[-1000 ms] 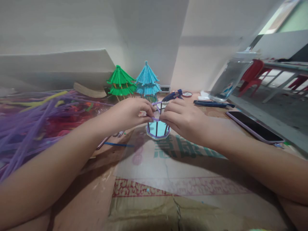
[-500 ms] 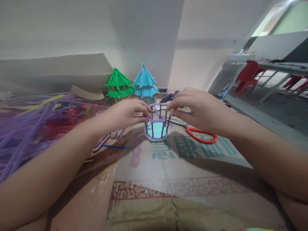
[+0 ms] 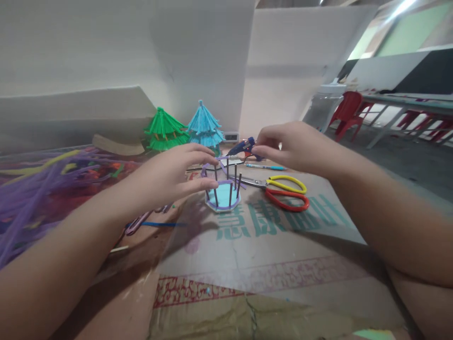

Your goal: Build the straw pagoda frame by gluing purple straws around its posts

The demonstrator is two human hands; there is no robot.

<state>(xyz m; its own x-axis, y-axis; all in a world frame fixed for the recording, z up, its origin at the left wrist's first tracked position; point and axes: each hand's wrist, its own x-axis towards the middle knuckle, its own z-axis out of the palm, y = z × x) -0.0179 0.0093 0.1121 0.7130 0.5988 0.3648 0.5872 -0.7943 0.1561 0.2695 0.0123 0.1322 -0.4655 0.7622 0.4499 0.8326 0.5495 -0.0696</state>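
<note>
Left hand around the small frame, right hand at the glue gun

A pale wall point(image 3: 198, 56) is rising behind your work, and a red chair point(image 3: 348, 111) is standing off to the right. In front of you a printed sheet point(image 3: 283, 264) is covering much of the tabletop, its green characters and red border showing. To your left, a pile of fuzzy sticks point(image 3: 35, 203), mostly purple, is spreading over the table.

Your left hand point(image 3: 187, 172) is curving around the left side of the frame, thumb and fingers parted; whether its tips are pressing on the posts, you cannot tell from here. Your right hand point(image 3: 279, 146) is bending its fingers right at the glue gun's handle, but whether they are gripping it is unclear.

A green model point(image 3: 164, 127) and a blue model point(image 3: 205, 125) are standing side by side near the wall. The scissors point(image 3: 262, 184) are lying to the right of the frame, red and yellow handles spread. The glue gun point(image 3: 245, 147) is pointing leftward behind the frame. The frame point(image 3: 223, 196) itself is sitting on the sheet, dark posts standing up from its light-blue base. A blue pen point(image 3: 266, 167) is lying beyond the scissors.
</note>
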